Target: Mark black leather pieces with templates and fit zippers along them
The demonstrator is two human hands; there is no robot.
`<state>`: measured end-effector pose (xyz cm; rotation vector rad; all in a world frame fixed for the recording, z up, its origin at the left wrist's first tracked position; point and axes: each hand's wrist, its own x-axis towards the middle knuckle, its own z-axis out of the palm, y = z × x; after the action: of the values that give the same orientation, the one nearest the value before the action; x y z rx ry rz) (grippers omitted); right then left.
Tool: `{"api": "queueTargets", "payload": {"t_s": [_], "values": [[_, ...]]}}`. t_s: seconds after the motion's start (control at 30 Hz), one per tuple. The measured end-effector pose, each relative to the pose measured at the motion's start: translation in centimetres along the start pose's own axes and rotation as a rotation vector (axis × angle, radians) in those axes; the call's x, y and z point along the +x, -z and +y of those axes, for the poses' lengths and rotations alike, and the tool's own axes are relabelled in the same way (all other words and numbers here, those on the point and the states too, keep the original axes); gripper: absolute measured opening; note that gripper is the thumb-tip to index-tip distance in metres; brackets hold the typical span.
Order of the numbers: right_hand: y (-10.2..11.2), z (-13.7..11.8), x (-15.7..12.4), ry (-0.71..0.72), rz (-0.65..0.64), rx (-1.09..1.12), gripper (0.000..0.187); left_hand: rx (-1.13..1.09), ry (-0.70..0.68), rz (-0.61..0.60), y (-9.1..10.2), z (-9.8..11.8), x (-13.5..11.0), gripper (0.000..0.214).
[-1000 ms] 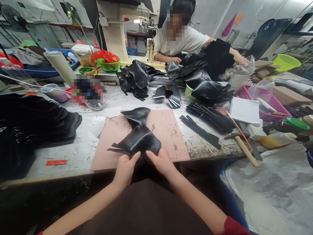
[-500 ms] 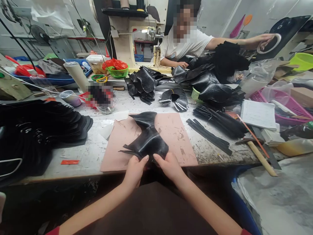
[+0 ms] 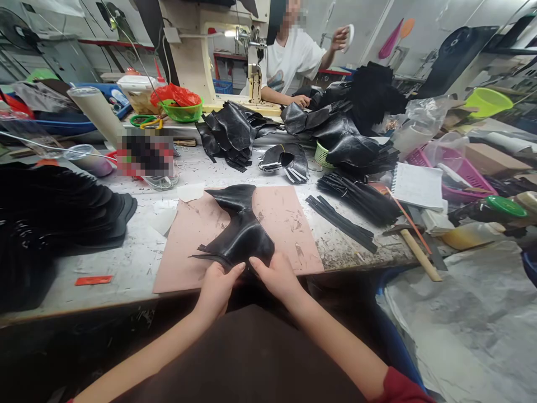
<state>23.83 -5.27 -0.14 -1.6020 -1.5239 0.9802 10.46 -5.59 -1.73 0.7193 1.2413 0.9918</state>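
Note:
A shiny black leather piece (image 3: 241,232) lies on a pink cutting mat (image 3: 289,224) at the near edge of the worktable. My left hand (image 3: 216,288) grips its near edge with the thumb on top. My right hand (image 3: 277,275) pinches the same edge just to the right, thumb pressed on the leather. The two thumbs almost meet. The far end of the piece flares out toward the middle of the table. Thin strips stick out from its left side.
A stack of black soles (image 3: 62,207) fills the left. Black strips (image 3: 342,224), a hammer (image 3: 413,246), a notebook (image 3: 417,187) and a pink basket (image 3: 457,173) lie to the right. Leather piles (image 3: 235,131) and a sewing machine (image 3: 201,50) stand behind. A person in a white shirt (image 3: 293,59) sits opposite, one hand raised.
My hands stay pinched on the leather's near edge, barely shifting. The person opposite has drawn the outstretched arm back and now holds a white roll up near the head.

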Motion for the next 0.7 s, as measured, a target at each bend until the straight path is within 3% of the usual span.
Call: {"api": "queueTargets", "payload": {"t_s": [0.17,0.33,0.57,0.7], "values": [[0.0,-0.4,0.0,0.073,0.055,-0.028,0.023,0.050,0.016,0.014,0.0,0.0,0.0,0.038],[-0.4,-0.3,-0.2,-0.009,0.030,-0.052,0.022,0.081,-0.060,0.083,0.3,-0.6,0.2,0.041],[0.6,0.5,0.3,-0.046,-0.097,0.131,0.024,0.007,-0.100,0.116,0.5,-1.0,0.2,0.044],[1.0,0.7,0.6,-0.176,-0.191,0.105,0.025,0.033,-0.136,0.114,0.6,-1.1,0.2,0.045]]}}
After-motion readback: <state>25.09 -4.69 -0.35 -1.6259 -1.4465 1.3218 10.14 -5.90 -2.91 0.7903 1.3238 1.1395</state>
